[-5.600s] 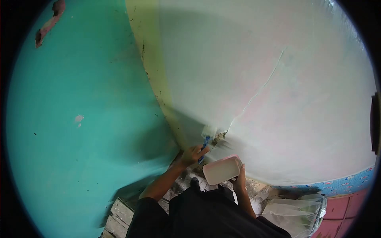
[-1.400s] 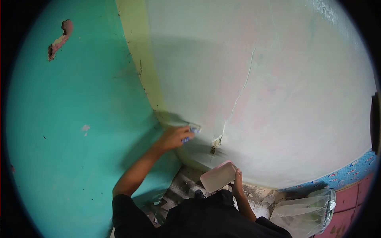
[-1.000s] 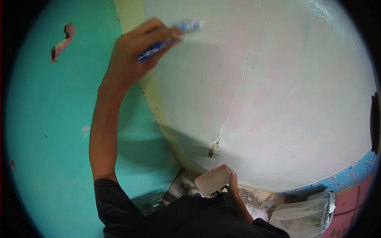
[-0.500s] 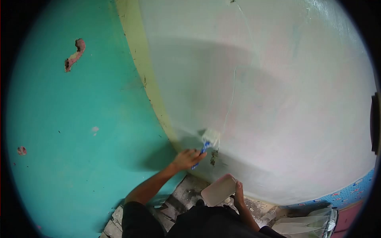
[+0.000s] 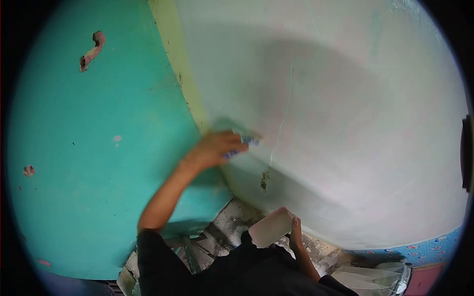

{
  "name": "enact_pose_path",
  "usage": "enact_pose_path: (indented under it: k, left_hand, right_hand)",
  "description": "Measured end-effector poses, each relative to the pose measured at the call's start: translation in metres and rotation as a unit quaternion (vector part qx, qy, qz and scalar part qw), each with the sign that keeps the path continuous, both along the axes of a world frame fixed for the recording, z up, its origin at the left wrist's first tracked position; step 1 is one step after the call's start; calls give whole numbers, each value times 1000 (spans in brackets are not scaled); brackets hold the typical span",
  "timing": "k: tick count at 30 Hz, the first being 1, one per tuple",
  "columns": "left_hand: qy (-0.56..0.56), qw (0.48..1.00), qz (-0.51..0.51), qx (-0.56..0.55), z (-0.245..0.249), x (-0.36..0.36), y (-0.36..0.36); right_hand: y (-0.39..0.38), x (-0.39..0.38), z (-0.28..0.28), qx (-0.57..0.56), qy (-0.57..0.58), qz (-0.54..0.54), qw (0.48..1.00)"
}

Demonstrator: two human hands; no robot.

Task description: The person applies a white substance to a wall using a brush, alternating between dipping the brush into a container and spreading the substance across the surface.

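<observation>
My left hand [image 5: 213, 149] grips a blue-handled paintbrush [image 5: 243, 143], blurred by motion, with its bristles against the pale wall [image 5: 355, 128] just right of the corner. A thin crack [image 5: 285, 116] runs down this wall to a dark chipped hole [image 5: 265, 179] below the brush. My right hand [image 5: 296, 235] holds a small pinkish tray of white paint [image 5: 270, 228] low in front of my body.
A teal wall [image 5: 98, 148] with a peeled pink patch [image 5: 92, 50] meets the pale wall at a yellowish corner strip [image 5: 185, 79]. Rubble and stained floor [image 5: 224, 232] lie at the foot of the corner. A clear plastic bag [image 5: 370, 278] lies lower right.
My left hand has swept the brush up and left from near the chipped hole to higher on the wall by the corner. The tray stays in my right hand.
</observation>
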State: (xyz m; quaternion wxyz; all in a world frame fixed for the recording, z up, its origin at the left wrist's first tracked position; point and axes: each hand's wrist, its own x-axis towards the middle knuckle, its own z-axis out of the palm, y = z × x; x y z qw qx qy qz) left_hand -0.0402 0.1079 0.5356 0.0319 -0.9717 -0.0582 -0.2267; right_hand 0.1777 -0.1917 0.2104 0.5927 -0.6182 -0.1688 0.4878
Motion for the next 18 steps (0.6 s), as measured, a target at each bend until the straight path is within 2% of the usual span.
enact_pose_path:
  k: [2, 5, 6, 9, 12, 13, 15, 17, 18]
  left_hand:
    - [-49, 998, 22, -19, 80, 3, -16]
    - [-137, 988, -2, 70, 162, 8, -27]
    - [-154, 983, -12, 103, 179, 8, -27]
    - [-313, 925, -18, 217, 198, 15, -29]
    - [-389, 881, -25, 268, 160, 32, -5]
    - [-383, 888, -23, 255, 131, 38, -3]
    - [-344, 906, 27, 245, 59, 48, -12]
    - [-218, 941, -5, 259, -7, 44, -26]
    - [-213, 937, 0, 277, -41, 48, -35]
  right_hand:
    - [2, -2, 9, 4, 5, -4, 1000]
    - [5, 0, 4, 6, 8, -9, 1000]
    - [5, 1, 1, 5, 8, -10, 1000]
    - [5, 0, 11, 20, 8, -5, 1000]
    - [5, -1, 11, 29, 4, -6, 1000]
    - [5, -1, 13, 26, 1, -9, 1000]
    - [3, -3, 16, 18, -3, -15, 1000]
    - [0, -4, 14, 16, 3, -24, 1000]
    - [1, -4, 13, 17, 6, -29, 999]
